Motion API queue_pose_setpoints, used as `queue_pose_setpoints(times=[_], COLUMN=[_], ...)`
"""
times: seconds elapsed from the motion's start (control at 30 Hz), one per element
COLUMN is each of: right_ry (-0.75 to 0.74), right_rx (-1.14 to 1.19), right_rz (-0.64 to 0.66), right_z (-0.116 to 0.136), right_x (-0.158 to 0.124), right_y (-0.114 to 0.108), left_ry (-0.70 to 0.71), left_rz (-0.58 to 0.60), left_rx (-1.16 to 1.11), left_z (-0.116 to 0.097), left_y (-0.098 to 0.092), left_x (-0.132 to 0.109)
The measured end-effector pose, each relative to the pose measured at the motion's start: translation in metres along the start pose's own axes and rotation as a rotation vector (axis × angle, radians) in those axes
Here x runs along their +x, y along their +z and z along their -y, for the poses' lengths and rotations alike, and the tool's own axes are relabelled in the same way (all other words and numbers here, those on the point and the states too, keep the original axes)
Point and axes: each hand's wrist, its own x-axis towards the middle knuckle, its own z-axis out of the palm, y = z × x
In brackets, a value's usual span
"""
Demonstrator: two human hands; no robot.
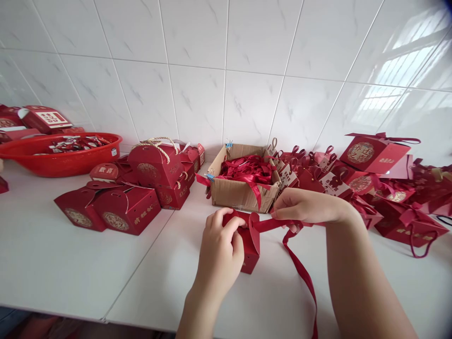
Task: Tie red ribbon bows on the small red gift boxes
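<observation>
A small red gift box [251,252] stands on the white table in front of me. My left hand [223,238] grips its top from the left, fingers bent over the upper flaps. To the right, my right hand [294,209] pinches a dark red ribbon [271,224]. One stretch of that ribbon runs taut from the fingers to the slotted flap of the box. Its loose end hangs down and curves toward the table's near edge. Behind the box sits a cardboard carton [235,194] filled with loose red ribbons [247,169].
Several folded red boxes [127,212] stand to the left, some with gold cord handles. Farther left is a red plastic basin [67,157] of small wrapped pieces. Ribboned boxes [376,155] are piled on the right. A tiled wall [197,103] bounds the table's back.
</observation>
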Motion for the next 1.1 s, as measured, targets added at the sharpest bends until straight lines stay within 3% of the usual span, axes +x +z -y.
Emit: queue_pose_setpoints(times=[0.47, 0.8, 1.1], right_ry=[0.029, -0.010, -0.010], right_rx=[-0.035, -0.078, -0.137], right_rz=[-0.047, 0.023, 0.017], right_z=[0.004, 0.001, 0.001], right_x=[-0.001, 0.002, 0.003], right_y=[-0.001, 0.000, -0.001], left_ry=[0.004, 0.016, 0.027], left_rz=[-0.029, 0.082, 0.069], left_rx=[-0.018, 0.064, -0.065], left_z=[-0.003, -0.013, -0.012], left_y=[-0.001, -0.002, 0.001], left_x=[0.001, -0.001, 0.000])
